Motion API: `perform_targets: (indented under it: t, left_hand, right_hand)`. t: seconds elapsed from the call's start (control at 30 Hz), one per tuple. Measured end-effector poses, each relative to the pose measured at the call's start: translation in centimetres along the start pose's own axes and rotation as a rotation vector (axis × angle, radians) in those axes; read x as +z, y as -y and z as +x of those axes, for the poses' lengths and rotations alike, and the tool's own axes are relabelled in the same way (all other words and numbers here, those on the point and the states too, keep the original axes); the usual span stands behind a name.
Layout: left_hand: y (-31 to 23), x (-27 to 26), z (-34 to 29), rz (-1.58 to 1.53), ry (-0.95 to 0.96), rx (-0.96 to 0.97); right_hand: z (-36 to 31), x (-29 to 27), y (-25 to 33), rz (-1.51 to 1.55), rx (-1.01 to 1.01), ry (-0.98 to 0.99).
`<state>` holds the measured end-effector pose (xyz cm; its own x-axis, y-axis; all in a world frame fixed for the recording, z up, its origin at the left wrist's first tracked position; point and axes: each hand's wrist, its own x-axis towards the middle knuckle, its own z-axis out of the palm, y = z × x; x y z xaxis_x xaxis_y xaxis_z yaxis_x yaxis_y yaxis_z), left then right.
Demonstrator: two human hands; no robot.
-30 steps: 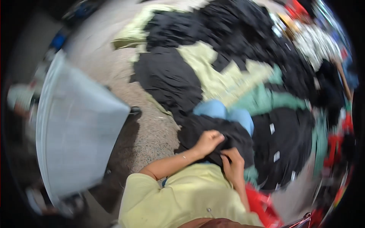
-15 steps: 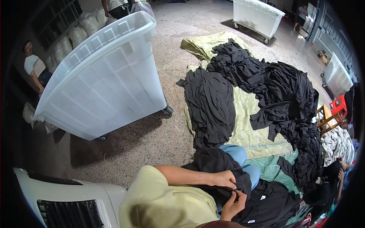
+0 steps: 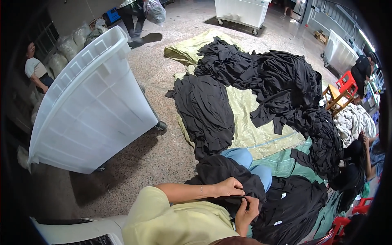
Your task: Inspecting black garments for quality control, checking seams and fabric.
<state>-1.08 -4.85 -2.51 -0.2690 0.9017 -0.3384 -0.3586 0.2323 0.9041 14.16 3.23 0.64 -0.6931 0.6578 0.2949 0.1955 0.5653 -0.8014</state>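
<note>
A black garment [image 3: 220, 168] lies bunched over my lap and blue-trousered knees. My left hand [image 3: 230, 187] pinches a fold of it between thumb and fingers. Just below, my right hand [image 3: 247, 211] grips the same fold, its fingertips almost meeting those of the left. What detail of the cloth sits between the fingertips is too small to make out. Beside my right hand spreads a heap of black garments [image 3: 296, 206] with small white labels. Beyond my knees lie a long stack of black garments [image 3: 206, 112] and a larger black heap [image 3: 286, 77].
A big white wheeled bin [image 3: 94, 110] stands at left; another wheeled bin [image 3: 241, 14] is at the back. Yellowish woven sheeting [image 3: 245, 118] lies beneath the heaps. At right are a wooden stool [image 3: 335, 100], a red stool [image 3: 347, 83] and a co-worker's arm [image 3: 369, 159].
The view has swung, so the bin and heaps sit farther left in the picture. A walking person with a filled plastic bag shows more fully. Both hands keep their pinch on the black garment.
</note>
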Motion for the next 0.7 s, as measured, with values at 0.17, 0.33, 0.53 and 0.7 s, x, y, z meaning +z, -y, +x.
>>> perform_targets:
  t: [0.17,0.33,0.53,0.7]
  left_hand:
    - [-0.2,0.7,0.0,-0.015,-0.004,-0.02]
    - [0.6,0.3,-0.1,0.171,0.028,0.066]
    - [0.6,0.0,-0.6,0.334,-0.013,0.247]
    - [-0.4,0.1,-1.2,0.304,0.006,0.242]
  right_hand:
    - [-0.3,0.2,0.7,-0.029,0.005,-0.054]
    - [-0.1,-0.2,0.3,-0.001,-0.026,-0.033]
    - [0.5,-0.3,0.6,0.082,0.059,0.007]
    - [0.3,-0.4,-0.2,0.088,0.084,0.004]
